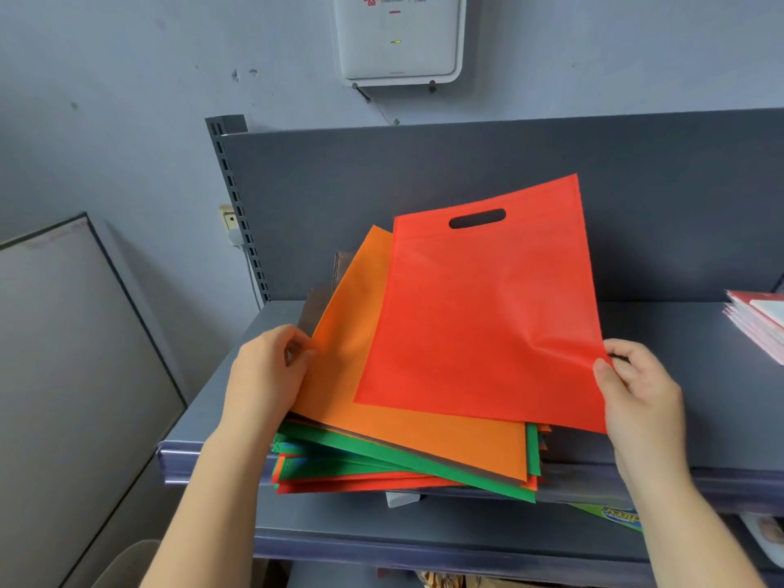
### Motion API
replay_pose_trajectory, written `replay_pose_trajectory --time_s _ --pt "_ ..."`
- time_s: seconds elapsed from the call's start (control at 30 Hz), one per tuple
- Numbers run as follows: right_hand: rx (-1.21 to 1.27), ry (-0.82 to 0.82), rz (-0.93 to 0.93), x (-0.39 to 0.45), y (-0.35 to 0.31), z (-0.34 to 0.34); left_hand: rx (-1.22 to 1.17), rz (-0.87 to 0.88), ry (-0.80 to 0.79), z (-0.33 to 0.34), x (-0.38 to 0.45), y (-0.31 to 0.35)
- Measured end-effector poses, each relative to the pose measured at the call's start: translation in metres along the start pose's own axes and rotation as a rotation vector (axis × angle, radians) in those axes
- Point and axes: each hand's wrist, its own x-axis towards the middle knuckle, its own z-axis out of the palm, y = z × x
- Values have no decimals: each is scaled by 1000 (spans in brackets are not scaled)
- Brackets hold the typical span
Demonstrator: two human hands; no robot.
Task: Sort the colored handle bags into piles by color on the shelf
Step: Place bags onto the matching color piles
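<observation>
Two hands over stacked bags: right hand [636,384] pinching red bag [479,307], left hand [267,371] gripping orange bag [348,354].

A white wall-mounted box [396,36] with a small green light hangs above. A framed grey panel [72,367] leans at left, and a stack of red-edged booklets [757,320] lies at right.

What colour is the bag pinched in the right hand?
Red: the red bag, pinched at its lower corner by the right hand; it shows in the head view.
</observation>
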Motion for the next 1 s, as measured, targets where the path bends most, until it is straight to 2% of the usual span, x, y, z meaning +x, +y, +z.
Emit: replay_pose_trajectory --time_s 0.27,0.5,1.0 --pt "282 -79 77 -24 -13 -23 -295 -120 269 -41 -68 12" --pt "497 -245 177 -63 -33 -21 -452 -297 525 -76 -152 4" --pt "675 -714 281 -202 -64 12 -418 -410 956 -183 -365 -25"
